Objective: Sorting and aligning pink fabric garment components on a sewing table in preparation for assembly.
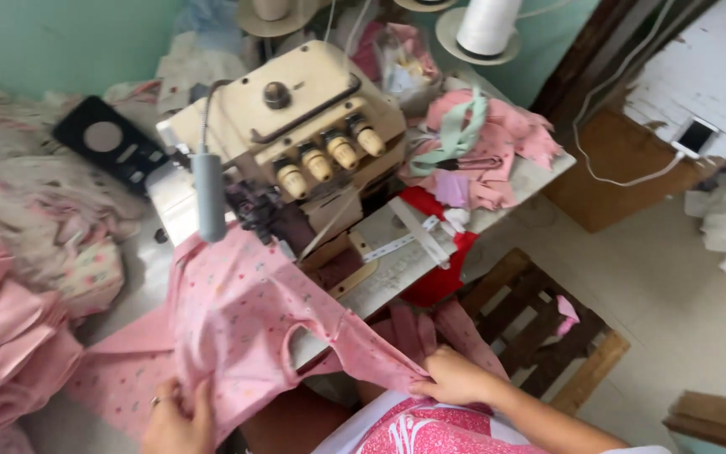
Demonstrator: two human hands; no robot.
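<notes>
Left hand [180, 414] pinched the pink printed garment [237, 328] at its near edge; right hand [455, 378] gripped the strap end, pulling it taut, prob. to keep the seam flat. Garment ran up under the overlock machine [296, 126]. Pink scraps [497, 139] lay right of machine, thread cone [487, 25] behind it.

Left hand [176, 416]: wrist and palm cut by the bottom edge; fingertips buried under the pink printed fabric [237, 328]; ring small, detail unreadable; right hand [455, 378]: fingertips tucked into the fabric fold, grip unclear; needle area of the sewing machine [296, 143], beyond the fingers, hidden behind the grey lamp [208, 195]; thread cones [485, 25] cut by the top edge.
</notes>
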